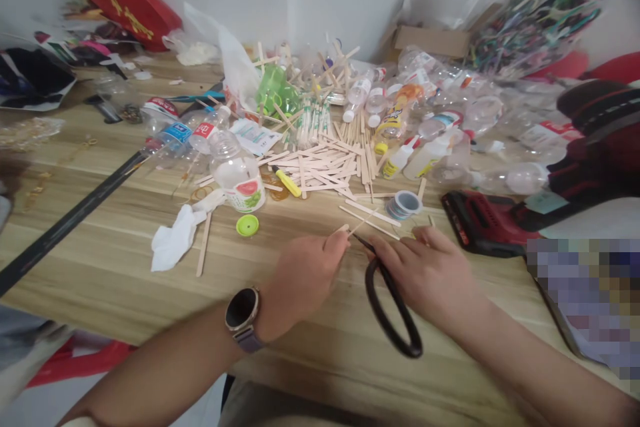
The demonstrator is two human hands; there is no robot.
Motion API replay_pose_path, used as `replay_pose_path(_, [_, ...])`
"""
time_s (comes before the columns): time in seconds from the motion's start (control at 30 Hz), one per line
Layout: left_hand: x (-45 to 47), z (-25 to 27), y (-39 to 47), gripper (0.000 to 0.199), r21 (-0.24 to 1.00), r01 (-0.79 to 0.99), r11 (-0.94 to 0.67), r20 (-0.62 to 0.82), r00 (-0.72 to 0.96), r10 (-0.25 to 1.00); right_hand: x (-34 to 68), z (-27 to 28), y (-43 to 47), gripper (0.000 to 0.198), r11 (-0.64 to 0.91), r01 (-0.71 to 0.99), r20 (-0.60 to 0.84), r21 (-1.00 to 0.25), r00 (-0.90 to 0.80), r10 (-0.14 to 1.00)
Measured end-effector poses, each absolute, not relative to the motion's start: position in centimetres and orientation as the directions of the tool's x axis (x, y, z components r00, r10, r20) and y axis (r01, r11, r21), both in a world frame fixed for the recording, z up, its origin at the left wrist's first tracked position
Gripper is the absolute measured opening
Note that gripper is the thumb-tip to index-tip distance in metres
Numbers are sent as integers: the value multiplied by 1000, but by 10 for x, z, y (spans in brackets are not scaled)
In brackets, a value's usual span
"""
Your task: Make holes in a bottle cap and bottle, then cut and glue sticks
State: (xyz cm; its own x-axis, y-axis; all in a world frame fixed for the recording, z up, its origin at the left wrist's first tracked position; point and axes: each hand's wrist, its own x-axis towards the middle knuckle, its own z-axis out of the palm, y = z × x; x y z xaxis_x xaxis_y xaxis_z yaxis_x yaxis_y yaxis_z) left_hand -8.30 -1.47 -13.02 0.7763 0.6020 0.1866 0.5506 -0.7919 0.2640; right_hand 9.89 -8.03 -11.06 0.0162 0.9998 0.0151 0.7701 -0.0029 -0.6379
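Observation:
My left hand, with a watch on its wrist, is closed on a thin wooden stick that points up and to the right from the fingertips. My right hand grips a pair of black-handled scissors; one large loop hangs below the fingers. The scissors' dark tip reaches close to the stick beside my left fingertips. Whether the blades touch it I cannot tell. Just beyond the hands lie flat craft sticks and a grey roll of tape or wire.
A pile of craft sticks covers the table's middle, with a yellow-handled tool on it. Plastic bottles and glue bottles stand around. A red power drill lies right, a tissue and green cap left.

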Motion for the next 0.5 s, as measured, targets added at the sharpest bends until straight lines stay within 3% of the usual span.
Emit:
replay_pose_path(0.1, [-83, -130, -14, 26, 279, 563, -778, 152, 774, 614, 98, -112, -80, 53, 0, 763, -26, -646, -22, 999])
replay_pose_path(0.2, [-84, -133, -11, 27, 281, 533, -798, 209, 778, 593, 86, -116, -79, 68, -190, 484, -242, -854, -48, 969])
replay_pose_path(0.27, [-84, -134, -10, 28, 286, 532, -797, 215, 775, 594, 82, -116, -79, 72, -272, 346, -317, -898, -80, 945])
replay_pose_path(0.33, [-83, -133, -10, 26, 282, 548, -788, 193, 772, 606, 86, -114, -78, 67, -140, 548, -197, -824, -46, 979])
replay_pose_path(0.4, [-82, -133, -11, 26, 270, 562, -782, 152, 777, 611, 94, -111, -77, 58, 23, 788, -19, -615, -44, 999])
replay_pose_path(0.43, [-82, -133, -12, 26, 263, 566, -781, 135, 780, 611, 99, -109, -77, 52, 49, 840, 37, -540, -34, 999])
replay_pose_path(0.5, [-82, -134, -13, 26, 249, 571, -782, 131, 780, 611, 103, -108, -77, 48, 36, 846, 48, -532, -12, 999])
